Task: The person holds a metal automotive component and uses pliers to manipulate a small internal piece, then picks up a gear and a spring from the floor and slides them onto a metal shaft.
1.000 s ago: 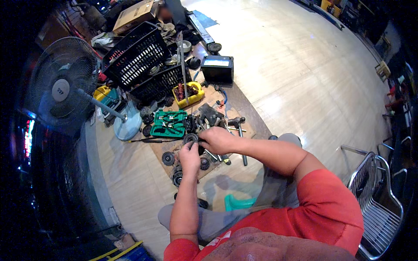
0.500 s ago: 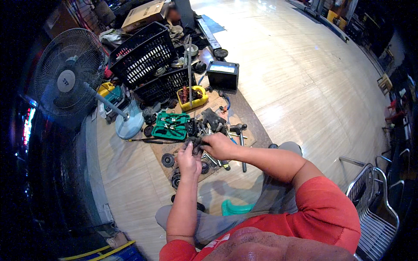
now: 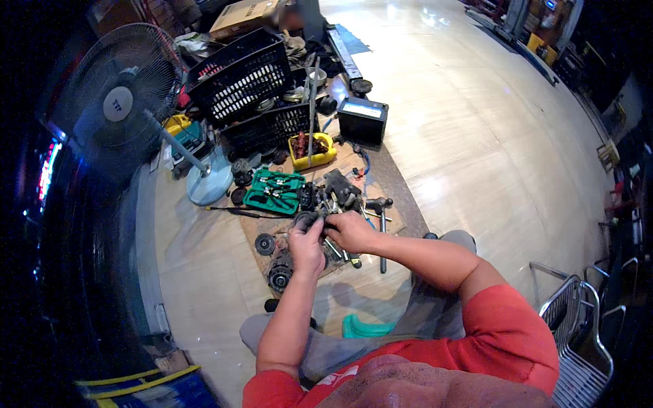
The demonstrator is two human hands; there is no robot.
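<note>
Close together over the cardboard, both my hands are closed on a small dark, grimy part [image 3: 308, 219] whose kind I cannot make out. My left hand [image 3: 307, 246] grips it from the near left, thumb upward. Fingers curled, my right hand [image 3: 349, 233] holds it from the right and hides some of it. Just beyond lies a green tool case [image 3: 274, 191] with several pliers. A hammer [image 3: 383, 234] lies right of my right hand. Nearer to me, left of my left hand, are a black round wheel-like part [image 3: 265, 243] and a larger round ribbed part [image 3: 279, 277].
A yellow cut-open container [image 3: 313, 160] holds reddish-brown parts. Behind stand black plastic crates [image 3: 252, 85] and a black battery [image 3: 363, 121]. A pedestal fan [image 3: 118, 103] is at left, a green stool [image 3: 367, 328] below me, a metal chair [image 3: 578, 340] at right.
The whole view has shifted, so the scene sits slightly further right. Both hands stay on the dark part, with small finger shifts. The larger round part shows more fully beside my left wrist.
</note>
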